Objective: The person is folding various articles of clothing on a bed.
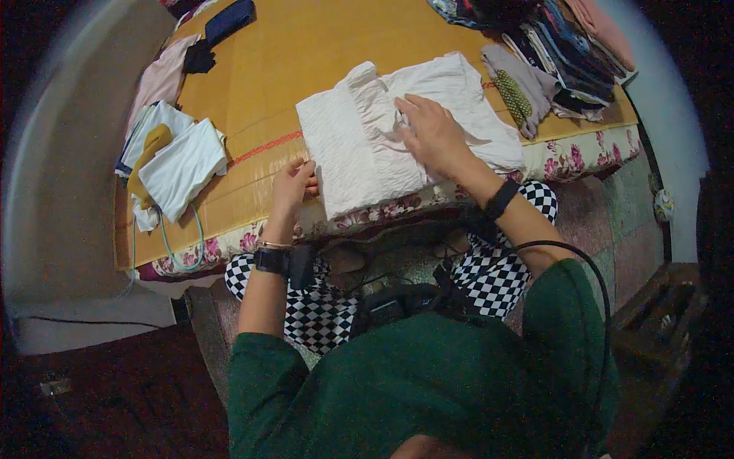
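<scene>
A white crinkled cloth garment [350, 149], partly folded over, lies on the woven mat at the near edge of the bed. My right hand [430, 132] is over its middle, fingers bent near a gathered seam; whether it pinches any cloth is hard to tell. By the garment's left edge is my left hand [298, 181], its fingers curled loosely at the border of the cloth. I cannot tell whether those fingers grip it. The garment's right part spreads out in loose wrinkles.
Folded white and mustard clothes [183, 166] lie at the left, with a pale green cord [198, 229] hanging there. A pink cloth [163, 77] and a dark blue folded one [229, 22] lie behind. Stacked clothes [567, 57] and a grey garment [530, 94] are at the right.
</scene>
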`<state>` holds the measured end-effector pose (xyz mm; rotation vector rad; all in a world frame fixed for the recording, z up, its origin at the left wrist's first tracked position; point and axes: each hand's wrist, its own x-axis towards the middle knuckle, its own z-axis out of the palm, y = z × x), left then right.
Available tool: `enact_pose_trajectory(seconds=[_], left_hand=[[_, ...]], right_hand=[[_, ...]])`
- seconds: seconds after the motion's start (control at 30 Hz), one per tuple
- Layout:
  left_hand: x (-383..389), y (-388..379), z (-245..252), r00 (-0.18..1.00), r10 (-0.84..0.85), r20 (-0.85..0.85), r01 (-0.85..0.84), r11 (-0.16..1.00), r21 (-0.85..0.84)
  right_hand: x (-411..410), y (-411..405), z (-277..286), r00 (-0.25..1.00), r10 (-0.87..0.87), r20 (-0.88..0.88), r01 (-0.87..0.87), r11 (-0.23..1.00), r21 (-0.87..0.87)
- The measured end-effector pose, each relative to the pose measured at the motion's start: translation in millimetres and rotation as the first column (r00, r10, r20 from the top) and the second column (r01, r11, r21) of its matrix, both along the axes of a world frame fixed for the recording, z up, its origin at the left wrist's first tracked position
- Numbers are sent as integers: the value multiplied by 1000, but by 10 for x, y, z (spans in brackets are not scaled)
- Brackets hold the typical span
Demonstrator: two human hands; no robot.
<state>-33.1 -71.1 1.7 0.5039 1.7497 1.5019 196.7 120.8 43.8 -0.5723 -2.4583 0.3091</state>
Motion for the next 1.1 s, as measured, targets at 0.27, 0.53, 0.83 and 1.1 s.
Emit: enact_pose_trajectory(seconds=[0.27, 0.53, 0.83, 1.1], left_hand=[[-122, 184, 133, 985, -140, 104, 158, 968, -194], [14, 382, 227, 978, -58, 200, 73, 995, -67], [76, 391, 345, 958, -90, 273, 75, 995, 65], [-146, -164, 738, 975, 19, 220, -61, 981, 185]], right_hand=[[94, -105, 7, 949, -6, 314, -29, 994, 106], [46, 127, 44, 991, -46, 122, 22, 982, 185], [-312, 12, -236, 974, 110, 200, -133, 986, 104], [-646, -483, -151, 932, 287, 221, -263, 956, -129]])
